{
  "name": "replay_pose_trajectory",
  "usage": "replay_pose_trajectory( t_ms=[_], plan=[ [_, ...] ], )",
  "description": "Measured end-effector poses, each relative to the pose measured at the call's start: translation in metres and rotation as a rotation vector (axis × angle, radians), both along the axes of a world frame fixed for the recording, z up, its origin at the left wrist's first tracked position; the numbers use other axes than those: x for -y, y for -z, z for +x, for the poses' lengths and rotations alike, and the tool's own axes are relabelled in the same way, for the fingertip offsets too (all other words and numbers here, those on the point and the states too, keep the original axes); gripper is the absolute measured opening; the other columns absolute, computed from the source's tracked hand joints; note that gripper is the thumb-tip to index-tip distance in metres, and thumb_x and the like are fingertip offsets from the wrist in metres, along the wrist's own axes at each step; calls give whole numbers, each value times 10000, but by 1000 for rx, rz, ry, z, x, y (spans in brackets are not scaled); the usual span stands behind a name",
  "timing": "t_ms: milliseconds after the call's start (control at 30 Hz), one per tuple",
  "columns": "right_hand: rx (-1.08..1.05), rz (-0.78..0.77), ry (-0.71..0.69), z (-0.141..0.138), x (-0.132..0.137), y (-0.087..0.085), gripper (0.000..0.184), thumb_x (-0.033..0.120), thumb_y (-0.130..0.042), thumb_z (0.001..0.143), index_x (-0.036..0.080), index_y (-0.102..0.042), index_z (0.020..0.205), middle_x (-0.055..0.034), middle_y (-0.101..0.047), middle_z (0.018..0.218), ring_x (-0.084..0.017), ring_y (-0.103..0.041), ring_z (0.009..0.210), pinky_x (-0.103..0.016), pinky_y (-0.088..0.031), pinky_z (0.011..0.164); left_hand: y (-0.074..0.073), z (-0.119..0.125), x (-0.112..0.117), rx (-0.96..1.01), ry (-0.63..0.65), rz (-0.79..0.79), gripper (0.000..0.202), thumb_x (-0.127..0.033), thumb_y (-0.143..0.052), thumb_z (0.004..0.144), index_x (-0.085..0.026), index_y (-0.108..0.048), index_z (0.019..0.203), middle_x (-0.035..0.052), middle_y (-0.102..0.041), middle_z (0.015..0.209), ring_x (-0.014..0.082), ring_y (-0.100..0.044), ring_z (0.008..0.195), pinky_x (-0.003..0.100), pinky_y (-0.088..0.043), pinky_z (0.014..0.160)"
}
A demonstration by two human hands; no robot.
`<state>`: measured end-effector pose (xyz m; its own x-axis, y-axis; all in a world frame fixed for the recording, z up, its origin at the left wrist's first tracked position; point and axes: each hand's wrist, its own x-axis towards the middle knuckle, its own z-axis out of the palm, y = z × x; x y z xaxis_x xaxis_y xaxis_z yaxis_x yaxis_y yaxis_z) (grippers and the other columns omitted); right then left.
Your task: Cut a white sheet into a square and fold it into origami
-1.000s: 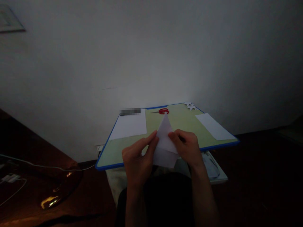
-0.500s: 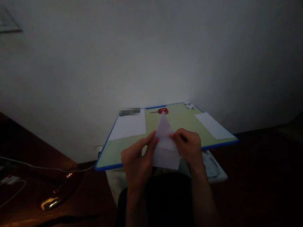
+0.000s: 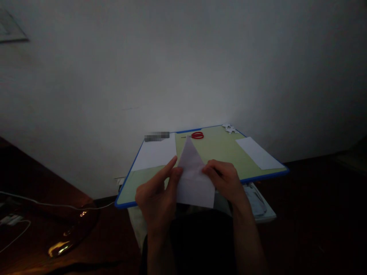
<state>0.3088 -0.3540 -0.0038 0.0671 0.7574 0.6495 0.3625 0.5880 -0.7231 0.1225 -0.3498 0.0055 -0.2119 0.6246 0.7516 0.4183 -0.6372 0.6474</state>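
I hold a folded white paper (image 3: 192, 179) with a pointed top upright in front of me, above the near edge of a green board with a blue rim (image 3: 218, 147). My left hand (image 3: 156, 198) pinches the paper's left edge with thumb and fingers. My right hand (image 3: 225, 179) pinches its right side at the fold. Red scissors (image 3: 197, 135) lie at the far edge of the board, beyond the paper's tip.
A white sheet (image 3: 156, 152) lies on the board's left part, and a white strip (image 3: 259, 152) on its right. A small folded paper shape (image 3: 230, 128) sits in the far right corner. A dark wooden surface with white cables (image 3: 17, 225) is at left.
Both hands and the paper have shifted a little to the left, and the paper's tip now leans left of the scissors.
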Motion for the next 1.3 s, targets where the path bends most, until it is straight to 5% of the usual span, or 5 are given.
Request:
replay_pose_trajectory(
  t_ms=[200,400,633,1000,1300],
  plan=[
    [-171,81,34,-4,3,0,351,519,-559,1039,227,-729,943,10,-618,751,-152,-521,642,-276,-386,591,-6,3,1,-117,140,59,378,-167,-819,869,-329,-796,1210,-33,-858,939,143,-804,732,239,-647,748],
    [-203,80,300,-10,3,1,476,554,-516,1048,226,-544,704,41,-513,612,-140,-439,567,-272,-321,524,-10,18,6,-249,246,140,390,-104,-800,872,-298,-797,1210,-13,-853,874,148,-801,700,220,-638,663],
    [-143,133,390,-12,3,0,474,552,-492,1058,237,-539,708,41,-520,581,-143,-438,536,-285,-313,514,-11,17,8,-208,281,45,409,-150,-807,879,-306,-775,1256,-27,-855,878,170,-820,737,256,-669,738],
    [-359,105,169,-6,6,-4,211,421,-697,969,229,-719,884,-7,-719,809,-171,-644,724,-271,-479,637,-14,11,5,-201,380,11,483,-102,-826,844,-303,-766,1279,-41,-854,857,168,-826,743,229,-664,758],
    [-540,192,228,-10,6,-6,90,303,-796,873,233,-762,828,-2,-738,819,-161,-657,746,-275,-498,651,-12,12,3,-219,447,18,293,-88,-823,847,-262,-844,1082,-20,-857,890,139,-806,723,188,-622,686]
  ],
)
